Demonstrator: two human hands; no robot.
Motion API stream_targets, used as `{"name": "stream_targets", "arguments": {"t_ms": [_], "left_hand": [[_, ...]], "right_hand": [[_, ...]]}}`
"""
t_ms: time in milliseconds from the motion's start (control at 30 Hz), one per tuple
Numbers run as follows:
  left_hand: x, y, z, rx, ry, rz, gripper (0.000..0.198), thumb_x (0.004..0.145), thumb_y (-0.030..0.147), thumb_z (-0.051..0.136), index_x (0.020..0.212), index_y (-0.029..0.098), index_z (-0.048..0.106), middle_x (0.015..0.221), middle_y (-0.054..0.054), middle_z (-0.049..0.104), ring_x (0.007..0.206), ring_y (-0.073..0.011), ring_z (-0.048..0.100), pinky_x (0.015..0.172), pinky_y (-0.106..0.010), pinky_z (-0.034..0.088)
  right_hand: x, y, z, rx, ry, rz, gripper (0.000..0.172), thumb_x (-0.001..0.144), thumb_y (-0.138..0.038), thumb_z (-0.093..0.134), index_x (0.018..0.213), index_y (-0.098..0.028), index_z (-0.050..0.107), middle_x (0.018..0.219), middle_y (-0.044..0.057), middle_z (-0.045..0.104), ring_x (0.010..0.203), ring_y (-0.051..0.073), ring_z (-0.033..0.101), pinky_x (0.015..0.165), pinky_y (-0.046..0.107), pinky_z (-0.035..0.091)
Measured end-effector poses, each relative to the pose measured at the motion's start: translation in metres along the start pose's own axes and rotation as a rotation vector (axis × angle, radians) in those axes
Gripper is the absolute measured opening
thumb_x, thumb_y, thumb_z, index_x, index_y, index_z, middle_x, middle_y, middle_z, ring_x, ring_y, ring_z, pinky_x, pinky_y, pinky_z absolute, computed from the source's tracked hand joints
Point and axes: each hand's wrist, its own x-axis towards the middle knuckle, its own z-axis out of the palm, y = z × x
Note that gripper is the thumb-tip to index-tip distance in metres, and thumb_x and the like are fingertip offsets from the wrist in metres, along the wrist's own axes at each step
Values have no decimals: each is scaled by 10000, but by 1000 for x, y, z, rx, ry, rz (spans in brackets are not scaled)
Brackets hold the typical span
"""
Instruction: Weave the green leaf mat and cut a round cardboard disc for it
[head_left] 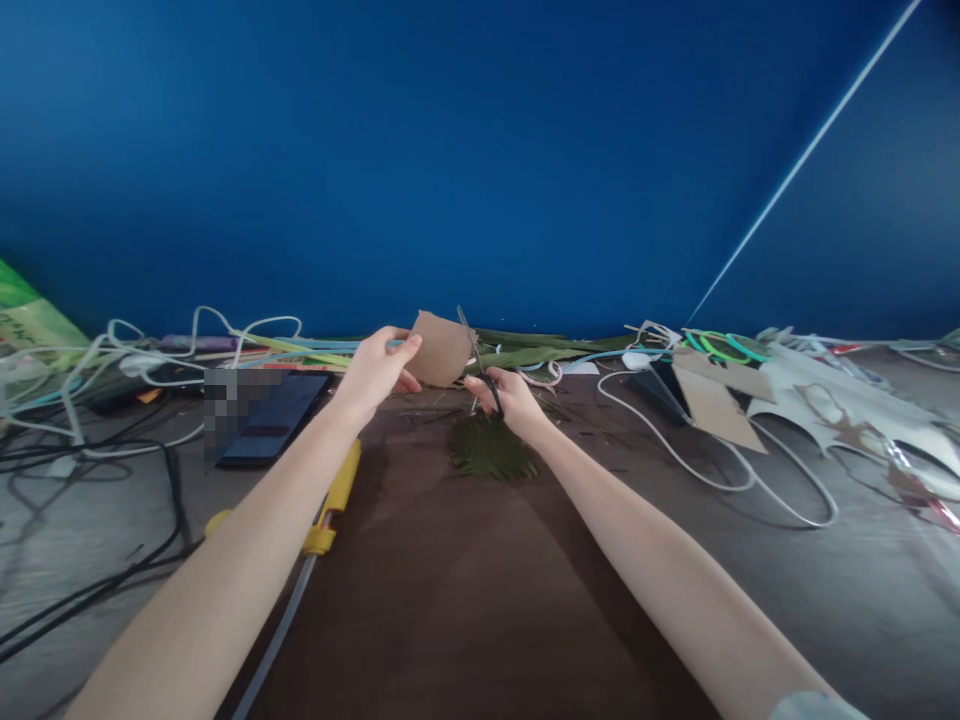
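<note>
A piece of brown cardboard (442, 350) with a curved lower edge is pinched at its left side by my left hand (379, 370). In my right hand (506, 395) is a pair of scissors (491, 388) with dark handles, fingers closed round them. Their blades point up and stand at the cardboard's right edge; whether they touch it I cannot tell. Below my right hand a heap of dark green clippings (491, 447) lies on the dark brown board (465, 580). Long green leaves (532, 355) lie behind both hands.
On the left are a dark phone-like device (277, 420), a yellow glue gun (341, 490) with its cord, and tangled cables (176, 480). To the right lie cardboard scraps (716, 400), cut white sheet material (862, 400) and a white cable (697, 475). A blue wall (480, 170) stands behind.
</note>
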Motion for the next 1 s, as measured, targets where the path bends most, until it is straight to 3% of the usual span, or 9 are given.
{"name": "stream_targets", "arguments": {"t_ms": [133, 233, 333, 500, 667, 800, 1000], "left_hand": [[-1, -3, 13, -343, -83, -152, 244, 823, 253, 592, 1016, 106, 568, 870, -115, 696, 488, -122, 641, 417, -182, 472], [-1, -8, 22, -529, -112, -209, 263, 839, 190, 564, 1088, 103, 563, 927, -126, 702, 631, -148, 685, 597, -230, 556], [-4, -9, 24, -501, -142, -171, 323, 849, 172, 534, 1167, 119, 548, 988, -126, 702, 720, -177, 696, 707, -294, 568], [-6, -7, 19, -356, -178, -85, 325, 831, 178, 539, 1152, 140, 567, 1016, -121, 700, 743, -213, 700, 684, -321, 572], [-3, -6, 12, -291, -207, -40, 294, 833, 179, 527, 1121, 137, 563, 995, -116, 701, 681, -190, 698, 670, -299, 566], [0, -5, 8, -228, -145, -26, 294, 832, 203, 536, 1112, 116, 533, 1031, -148, 679, 625, -186, 692, 591, -281, 557], [4, -8, 9, -387, -97, -85, 262, 827, 217, 568, 1070, 123, 548, 1050, -135, 671, 637, -162, 690, 579, -242, 552]], "right_hand": [[2, 2, 2, 23, 73, 10, 479, 669, -605, 617, 580, -222, 345, 437, -58, 404, 452, 103, 414, 456, 236, 282], [0, 0, 5, 74, 82, 15, 492, 656, -612, 624, 578, -223, 334, 438, -59, 400, 443, 95, 389, 448, 236, 272], [-1, -4, 7, 163, 36, 19, 490, 652, -619, 626, 601, -220, 346, 451, -67, 388, 447, 87, 375, 451, 233, 264], [-3, -8, 5, 273, -20, -28, 497, 674, -638, 595, 627, -219, 332, 466, -90, 333, 447, 67, 313, 459, 228, 246], [-1, -7, 0, 183, -27, -10, 477, 675, -621, 601, 606, -213, 363, 465, -72, 371, 450, 75, 351, 457, 236, 256], [0, -5, -2, 78, -25, -2, 429, 700, -577, 599, 601, -205, 409, 449, -54, 432, 440, 90, 387, 460, 244, 279], [-3, -10, -2, 22, 39, 35, 465, 667, -599, 613, 554, -210, 386, 410, -51, 421, 420, 86, 366, 437, 243, 263]]}}
